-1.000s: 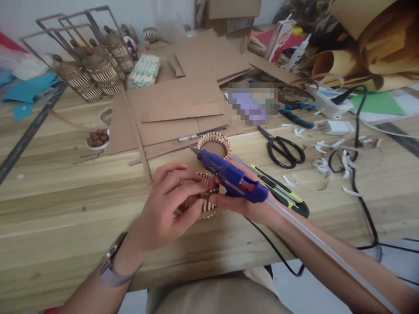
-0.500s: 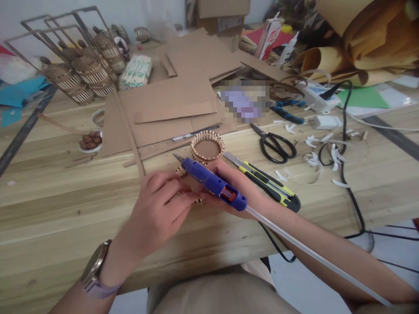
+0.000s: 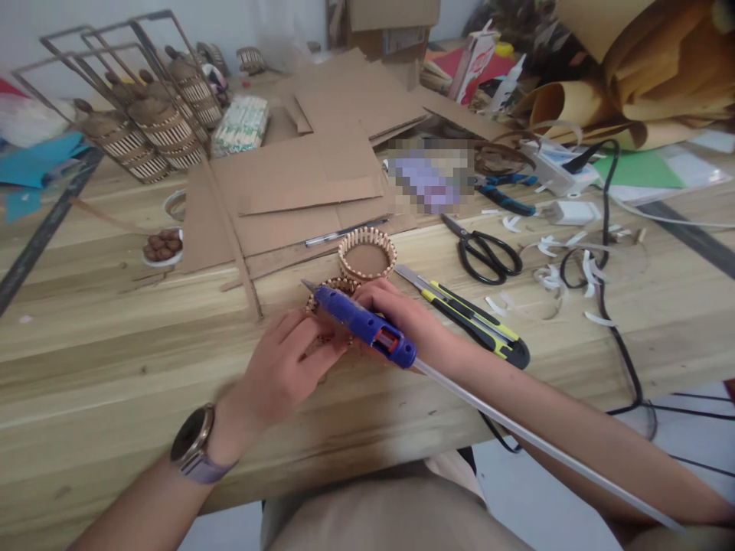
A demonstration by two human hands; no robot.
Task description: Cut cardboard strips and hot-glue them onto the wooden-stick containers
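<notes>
My right hand (image 3: 410,314) is wrapped round a blue hot glue gun (image 3: 367,325), with a long translucent glue stick (image 3: 517,425) trailing from its back end. The gun's nozzle points to the upper left over a small round stick basket (image 3: 338,286), partly hidden by the gun and my fingers. My left hand (image 3: 287,363), wearing a watch (image 3: 195,440), pinches the near left side of that basket. Just beyond it stands a second round basket (image 3: 367,256) with a stick wall and a brown bottom.
Right of my hands lie a yellow and black utility knife (image 3: 465,314), black scissors (image 3: 488,252) and a black cable (image 3: 617,344). Cardboard sheets (image 3: 310,172) cover the back. A bowl of nuts (image 3: 162,249) and several stick lanterns (image 3: 155,122) stand left.
The left hand and wrist have shifted slightly up and right. The glue gun has moved a little left, and more of the near basket's far rim shows.
</notes>
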